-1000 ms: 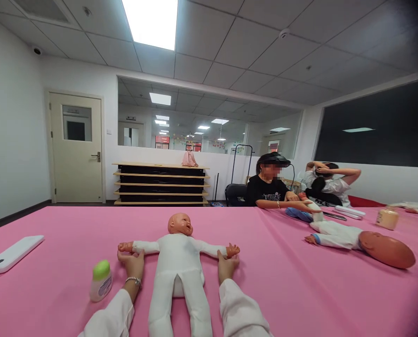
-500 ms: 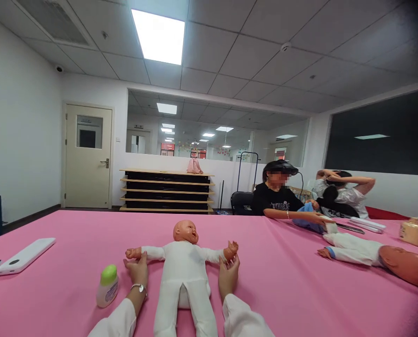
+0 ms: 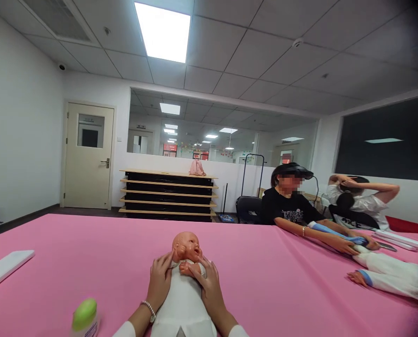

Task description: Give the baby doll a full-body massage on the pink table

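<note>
Lying between the fingers (image 3: 164,263): doll (image 3: 183,299).

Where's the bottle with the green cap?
In the head view, the green-capped bottle stands at the lower left on the pink tablecloth, left of your left hand.

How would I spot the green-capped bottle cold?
Start at the pink-covered table. Left of the doll, at the picture's bottom edge, stands the bottle. Its rounded lime-green cap sets it apart from the flat white slab farther left.
</note>
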The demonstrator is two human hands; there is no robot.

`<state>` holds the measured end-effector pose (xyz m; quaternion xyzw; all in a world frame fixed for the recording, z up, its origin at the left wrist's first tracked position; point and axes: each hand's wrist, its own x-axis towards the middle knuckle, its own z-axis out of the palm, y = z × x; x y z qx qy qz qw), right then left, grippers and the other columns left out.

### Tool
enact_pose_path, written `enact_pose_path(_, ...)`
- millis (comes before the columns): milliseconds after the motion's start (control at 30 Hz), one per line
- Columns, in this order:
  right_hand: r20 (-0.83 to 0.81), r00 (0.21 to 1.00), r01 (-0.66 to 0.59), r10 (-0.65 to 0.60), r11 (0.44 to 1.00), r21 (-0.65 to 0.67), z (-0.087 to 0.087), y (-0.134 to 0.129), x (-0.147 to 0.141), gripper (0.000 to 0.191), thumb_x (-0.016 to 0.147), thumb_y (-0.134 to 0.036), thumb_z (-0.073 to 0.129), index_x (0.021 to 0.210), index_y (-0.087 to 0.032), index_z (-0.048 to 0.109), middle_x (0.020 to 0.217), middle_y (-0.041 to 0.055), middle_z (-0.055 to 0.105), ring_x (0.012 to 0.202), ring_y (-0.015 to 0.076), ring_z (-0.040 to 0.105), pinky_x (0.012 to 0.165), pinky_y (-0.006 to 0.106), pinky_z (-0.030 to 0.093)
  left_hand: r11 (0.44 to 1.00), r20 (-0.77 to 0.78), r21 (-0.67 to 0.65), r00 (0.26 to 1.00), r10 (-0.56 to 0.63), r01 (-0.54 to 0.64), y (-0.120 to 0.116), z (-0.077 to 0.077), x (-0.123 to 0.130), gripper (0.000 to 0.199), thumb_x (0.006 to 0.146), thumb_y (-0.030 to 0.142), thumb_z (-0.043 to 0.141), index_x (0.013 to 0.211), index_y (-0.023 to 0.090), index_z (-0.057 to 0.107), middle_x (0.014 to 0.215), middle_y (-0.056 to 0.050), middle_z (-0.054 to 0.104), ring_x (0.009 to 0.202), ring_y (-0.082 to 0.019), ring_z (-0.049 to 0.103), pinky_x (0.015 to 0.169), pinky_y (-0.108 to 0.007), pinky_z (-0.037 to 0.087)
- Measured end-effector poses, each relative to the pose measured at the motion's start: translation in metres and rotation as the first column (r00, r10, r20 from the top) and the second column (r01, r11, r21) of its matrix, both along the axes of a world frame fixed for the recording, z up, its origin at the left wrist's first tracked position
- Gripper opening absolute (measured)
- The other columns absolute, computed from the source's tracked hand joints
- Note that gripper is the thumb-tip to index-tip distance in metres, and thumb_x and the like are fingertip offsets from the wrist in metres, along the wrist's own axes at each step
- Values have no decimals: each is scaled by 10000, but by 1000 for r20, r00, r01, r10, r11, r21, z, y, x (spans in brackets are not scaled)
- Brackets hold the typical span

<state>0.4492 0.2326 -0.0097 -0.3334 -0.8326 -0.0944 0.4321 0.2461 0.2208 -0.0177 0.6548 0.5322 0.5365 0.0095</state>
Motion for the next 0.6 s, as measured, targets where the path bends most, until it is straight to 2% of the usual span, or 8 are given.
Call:
enact_pose_path(100,75,996,-53,55,998,-24,7,-4,0,406,897,-231,411,1199,-494,478,1353,-24,456,1236,213,419,1003,543,304,997,-116,-20,990,-76,74,-3,4,0,568,752,22,344,1229,258,543,1168,-38,584,1067,-191,462,943,-409,371)
enact_pose_path(233,81,995,-54,52,998,26,9,-4,-1,401,898,-226,424,1206,-477,484,1319,-4,484,1210,204,435,990,516,328,997,-189,-38,979,-72,66,-7,9,-1,574,760,7,343,1227,278,540,1187,-34,570,1082,-202,434,931,-434,368)
enact_pose_path(367,73,995,-75,65,986,147,9,-4,-1,418,900,-185,406,1222,-439,489,1291,19,495,1185,206,445,954,498,368,997,-232,6,970,-68,71,-6,5,-5,559,786,14,334,1226,294,534,1212,-22,555,1107,-206,423,938,-449,366)
enact_pose_path(467,60,995,-85,76,983,164,6,-3,1,467,886,-127,384,1228,-430,484,1310,18,469,1195,208,434,953,503,369,996,-229,36,971,-71,81,-4,0,-8,569,783,12,335,1231,307,525,1237,-11,540,1176,-215,388,978,-471,339)
enact_pose_path(533,-12,997,-80,82,989,128,1,-1,2,511,862,-88,369,1248,-408,469,1311,16,468,1198,210,434,963,502,367,996,-183,37,980,-74,82,-2,-3,-9,556,790,32,346,1245,308,507,1244,-13,535,1197,-215,387,996,-476,328)
enact_pose_path(600,-175,983,-48,58,997,60,-7,3,3,527,840,-83,358,1280,-360,445,1292,33,483,1190,213,445,965,486,379,997,-81,24,994,-70,72,0,-5,-10,516,816,91,369,1288,282,456,1265,-32,518,1196,-209,408,1008,-463,331)
